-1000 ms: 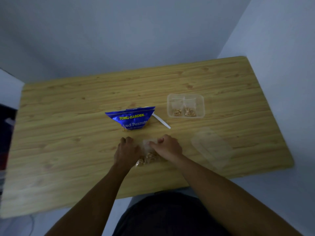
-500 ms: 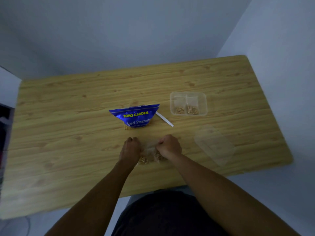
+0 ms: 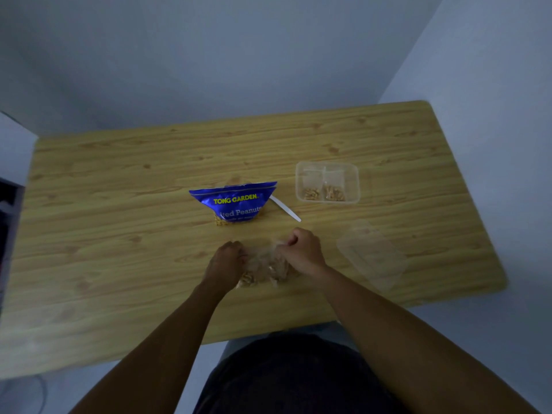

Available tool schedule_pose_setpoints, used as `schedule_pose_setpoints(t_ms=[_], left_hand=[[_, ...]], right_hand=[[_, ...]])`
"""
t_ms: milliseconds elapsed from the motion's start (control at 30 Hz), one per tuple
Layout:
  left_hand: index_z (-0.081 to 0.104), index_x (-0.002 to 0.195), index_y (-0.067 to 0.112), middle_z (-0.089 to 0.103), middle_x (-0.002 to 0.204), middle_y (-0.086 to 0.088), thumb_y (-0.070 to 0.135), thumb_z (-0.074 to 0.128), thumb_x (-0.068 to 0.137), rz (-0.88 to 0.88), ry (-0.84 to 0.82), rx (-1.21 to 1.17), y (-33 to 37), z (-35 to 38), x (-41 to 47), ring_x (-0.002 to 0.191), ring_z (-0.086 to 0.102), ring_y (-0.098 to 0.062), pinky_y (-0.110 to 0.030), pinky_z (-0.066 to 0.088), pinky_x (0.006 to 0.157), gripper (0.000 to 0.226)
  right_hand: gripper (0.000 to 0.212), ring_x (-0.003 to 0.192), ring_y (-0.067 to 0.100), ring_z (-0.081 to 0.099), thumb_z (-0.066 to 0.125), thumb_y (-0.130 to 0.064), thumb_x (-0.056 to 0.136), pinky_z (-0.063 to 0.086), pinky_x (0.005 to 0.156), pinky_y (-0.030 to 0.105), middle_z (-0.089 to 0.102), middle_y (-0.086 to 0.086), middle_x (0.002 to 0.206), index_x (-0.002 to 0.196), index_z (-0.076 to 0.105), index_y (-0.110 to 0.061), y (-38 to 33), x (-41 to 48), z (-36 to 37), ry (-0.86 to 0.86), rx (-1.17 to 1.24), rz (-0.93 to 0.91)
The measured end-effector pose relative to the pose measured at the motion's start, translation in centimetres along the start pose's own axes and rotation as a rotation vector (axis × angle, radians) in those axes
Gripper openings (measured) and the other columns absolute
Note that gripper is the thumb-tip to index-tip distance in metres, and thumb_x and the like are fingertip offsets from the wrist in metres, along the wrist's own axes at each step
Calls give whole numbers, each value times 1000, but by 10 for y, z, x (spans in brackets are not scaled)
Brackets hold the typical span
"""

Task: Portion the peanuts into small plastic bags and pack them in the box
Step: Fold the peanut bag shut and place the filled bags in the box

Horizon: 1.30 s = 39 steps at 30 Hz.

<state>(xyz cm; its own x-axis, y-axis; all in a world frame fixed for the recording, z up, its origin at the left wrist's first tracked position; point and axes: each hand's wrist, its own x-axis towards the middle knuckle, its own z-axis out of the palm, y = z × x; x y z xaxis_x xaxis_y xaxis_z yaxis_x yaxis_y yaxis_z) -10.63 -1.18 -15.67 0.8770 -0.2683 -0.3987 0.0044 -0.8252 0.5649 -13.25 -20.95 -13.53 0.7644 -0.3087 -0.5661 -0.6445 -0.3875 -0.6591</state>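
Observation:
A small clear plastic bag (image 3: 263,268) holding peanuts lies on the wooden table (image 3: 119,204) near its front edge. My left hand (image 3: 225,261) pinches its left top edge and my right hand (image 3: 303,249) pinches its right top edge, fingers curled. Behind them stands the blue Tong Garden peanut packet (image 3: 236,203), opened at the top. A white plastic spoon (image 3: 285,208) lies just right of the packet. The clear plastic box (image 3: 327,183) farther right holds two small filled bags of peanuts.
The box's clear lid (image 3: 372,255) lies on the table to the right of my right hand, near the front right corner. Walls close off the table at the back and right.
My hands stay on the small bag; my right hand has lifted slightly and the bag's top is drawn up between them. The camera view shifted a little.

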Motion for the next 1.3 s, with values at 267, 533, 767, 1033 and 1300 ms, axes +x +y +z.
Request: schedule_pose_setpoints(t_ms=[267,533,767,1033,1300], left_hand=[[66,91,4,67,94,-16,4,62,82,9,-20,-52,8,2,-1,91,61,-33,-30,40,71,10],[66,90,8,68,91,-13,24,52,75,36,-52,-74,10,0,-6,88,63,-32,-28,39,67,26],[68,95,10,74,88,-4,-9,55,76,99,-47,-90,17,-2,-3,82,65,-15,-13,36,61,30],[67,95,10,70,81,3,-6,56,77,114,-70,-106,23,2,-1,75,62,-9,-3,37,61,27],[67,94,9,71,84,2,-7,55,82,144,-65,-122,42,4,12,70,60,8,-1,38,62,24]], right_hand=[[38,86,10,58,79,-41,72,43,63,26,60,-8,101,98,59,-22,6,6,-10,-172,-23,77],[40,108,18,63,75,-23,82,47,76,30,65,-12,120,116,56,-31,-7,12,7,-181,-401,-133],[27,103,21,60,84,-19,75,50,80,34,59,-4,113,95,68,-29,-9,25,2,-282,-548,-180],[20,90,22,64,72,-2,77,53,72,34,65,-5,87,78,63,-19,1,27,-12,-318,-548,-307],[11,80,23,69,73,-13,78,46,62,25,73,14,79,75,74,-3,15,36,-40,-378,-577,-243]])
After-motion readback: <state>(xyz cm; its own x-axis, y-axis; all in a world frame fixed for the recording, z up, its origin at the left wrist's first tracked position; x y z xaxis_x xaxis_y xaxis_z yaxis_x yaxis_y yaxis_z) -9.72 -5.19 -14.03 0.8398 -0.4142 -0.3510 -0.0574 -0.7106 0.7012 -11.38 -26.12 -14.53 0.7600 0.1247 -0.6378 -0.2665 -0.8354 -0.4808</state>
